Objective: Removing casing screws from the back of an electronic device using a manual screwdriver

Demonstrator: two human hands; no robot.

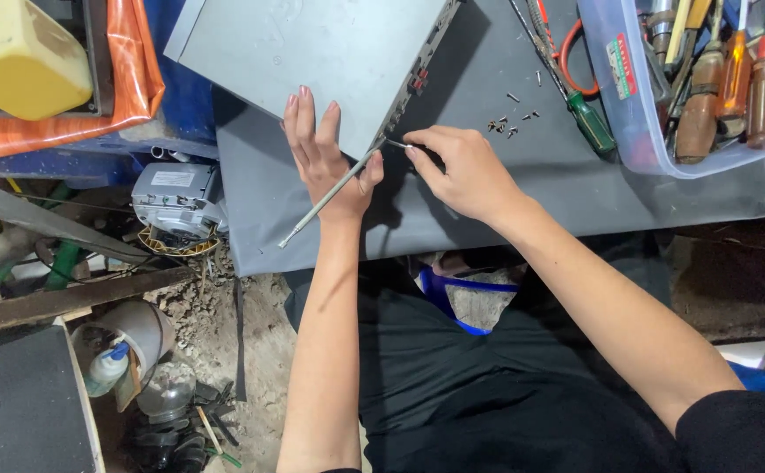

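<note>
Grey sheet metal fills the top of my view: a flat device casing point(312, 52) lies on a dark grey mat point(488, 193), with its near corner pointing down toward me. My left hand point(325, 158) rests flat on that corner, fingers stretched out and together, palm pressing the casing. A thin telescopic metal rod point(330, 194) runs from the casing's corner down and to the left, crossing under the left thumb; I think the thumb is pinning it, though the contact is hard to see from here. My right hand point(461, 171) sits just beside the corner, fingers curled with the thumb and forefinger pinched on the rod's upper end right at the casing's edge.

A small scatter of dark screws point(510, 123) lies on the mat just above the right hand. Further up, a green-handled screwdriver point(591, 123) lies near the wall of a clear plastic tub point(628, 131) filled with more screwdrivers with orange and brown handles. Off the mat to the left I see a grey motor unit point(177, 197) among clutter, and a yellow plastic container point(19, 57) in the top left corner.
</note>
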